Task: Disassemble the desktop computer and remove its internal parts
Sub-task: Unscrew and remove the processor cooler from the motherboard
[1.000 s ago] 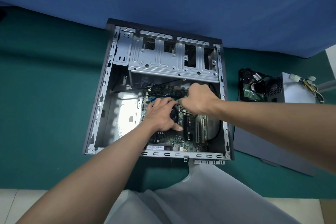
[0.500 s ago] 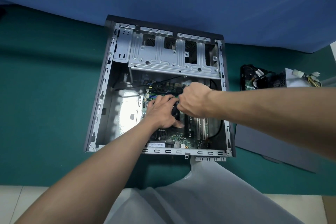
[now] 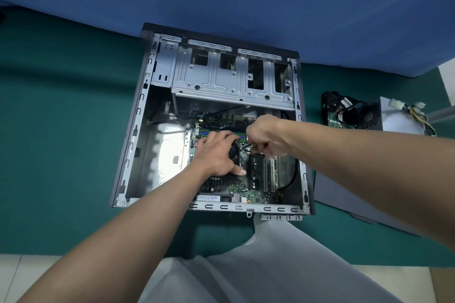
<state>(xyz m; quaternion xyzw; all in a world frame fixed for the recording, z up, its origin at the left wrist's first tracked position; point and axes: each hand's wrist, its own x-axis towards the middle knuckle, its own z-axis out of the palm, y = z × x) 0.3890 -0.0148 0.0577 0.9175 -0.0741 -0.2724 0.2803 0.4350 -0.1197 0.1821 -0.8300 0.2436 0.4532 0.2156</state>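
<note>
Green motherboard (image 3: 236,187) in case (image 3: 138,130): left hand (image 3: 216,155) flat on fan (image 3: 234,152), right hand (image 3: 264,135) pinching wire (image 3: 246,146); hard tug may tear connector.

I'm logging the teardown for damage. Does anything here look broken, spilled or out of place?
Nothing stands out. The case lies open and flat, both hands work at the motherboard, and removed parts sit together to its right.

motherboard (image 3: 248,194) inside case (image 3: 138,130)
</note>
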